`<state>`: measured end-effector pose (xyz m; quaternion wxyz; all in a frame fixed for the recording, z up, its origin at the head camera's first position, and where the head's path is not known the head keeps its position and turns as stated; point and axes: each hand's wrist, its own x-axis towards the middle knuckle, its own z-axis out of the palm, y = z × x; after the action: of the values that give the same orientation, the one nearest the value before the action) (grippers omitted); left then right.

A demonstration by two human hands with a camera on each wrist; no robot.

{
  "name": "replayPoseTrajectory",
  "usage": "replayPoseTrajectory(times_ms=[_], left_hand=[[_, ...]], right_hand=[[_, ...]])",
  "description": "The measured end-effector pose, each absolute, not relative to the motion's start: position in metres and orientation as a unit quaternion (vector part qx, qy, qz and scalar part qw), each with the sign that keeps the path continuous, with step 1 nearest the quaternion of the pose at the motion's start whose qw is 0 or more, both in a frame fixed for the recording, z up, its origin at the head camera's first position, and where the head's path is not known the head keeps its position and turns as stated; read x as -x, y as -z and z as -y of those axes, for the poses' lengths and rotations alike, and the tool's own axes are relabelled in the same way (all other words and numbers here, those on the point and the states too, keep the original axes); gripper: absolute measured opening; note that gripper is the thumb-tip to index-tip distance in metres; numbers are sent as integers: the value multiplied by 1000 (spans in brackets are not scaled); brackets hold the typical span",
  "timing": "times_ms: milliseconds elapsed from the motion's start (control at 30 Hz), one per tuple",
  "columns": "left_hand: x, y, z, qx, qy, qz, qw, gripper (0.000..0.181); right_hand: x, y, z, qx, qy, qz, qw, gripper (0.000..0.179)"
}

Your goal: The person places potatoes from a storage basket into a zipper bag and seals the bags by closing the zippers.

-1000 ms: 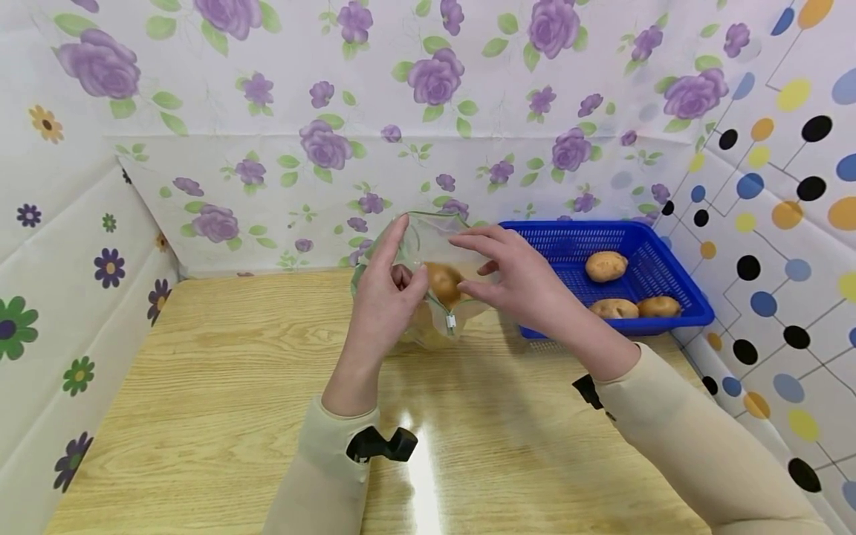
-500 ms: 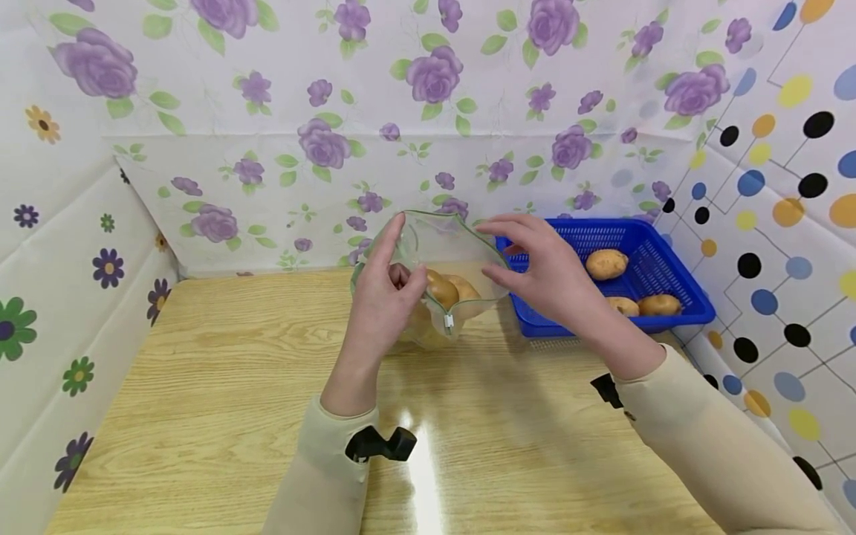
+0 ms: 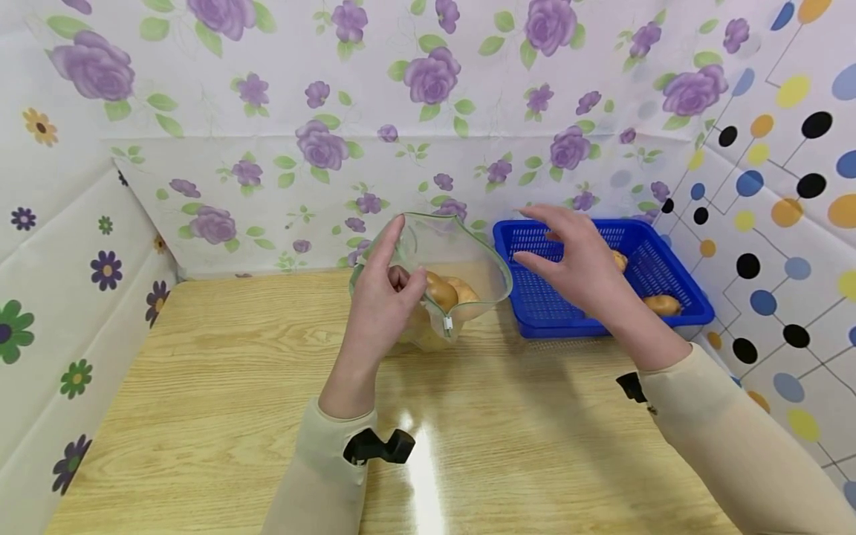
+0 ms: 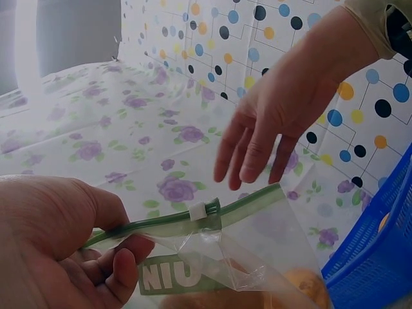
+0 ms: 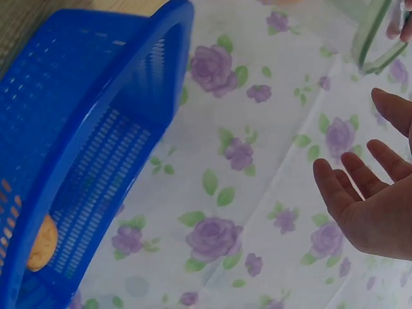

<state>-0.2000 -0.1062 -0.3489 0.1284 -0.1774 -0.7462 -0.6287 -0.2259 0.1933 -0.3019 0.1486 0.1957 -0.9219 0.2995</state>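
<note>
My left hand (image 3: pixel 386 293) pinches the green zip edge of a clear slider bag (image 3: pixel 491 276) and holds its mouth wide. The white slider (image 4: pixel 197 211) shows near the thumb in the left wrist view. Inside the bag lie potatoes (image 3: pixel 461 288), seen through the opening and the plastic. My right hand (image 3: pixel 575 256) is away from the bag, over the left part of a blue plastic basket (image 3: pixel 545 327). Its fingers are spread and relaxed, with nothing between them. A potato (image 3: pixel 662 305) lies in the basket's front right corner; another potato (image 3: pixel 620 260) is partly hidden behind my hand.
The basket stands on the wooden table (image 3: pixel 267 416) just right of the bag, against the back. A flowered cloth (image 3: pixel 267 186) hangs behind the table, and a dotted cloth (image 3: pixel 769 245) closes off the right side.
My right hand has let go inside the bag, drawn out of its mouth and moved right over the basket. A potato stays in the bag. My left hand has kept its grip.
</note>
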Motion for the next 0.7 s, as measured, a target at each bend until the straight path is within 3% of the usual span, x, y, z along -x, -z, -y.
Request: replayPoseTrajectory(times_ms=[700], left_hand=[[201, 349, 105, 180, 626, 748, 132, 79]], right_hand=[[271, 342, -275, -98, -267, 956, 76, 85]])
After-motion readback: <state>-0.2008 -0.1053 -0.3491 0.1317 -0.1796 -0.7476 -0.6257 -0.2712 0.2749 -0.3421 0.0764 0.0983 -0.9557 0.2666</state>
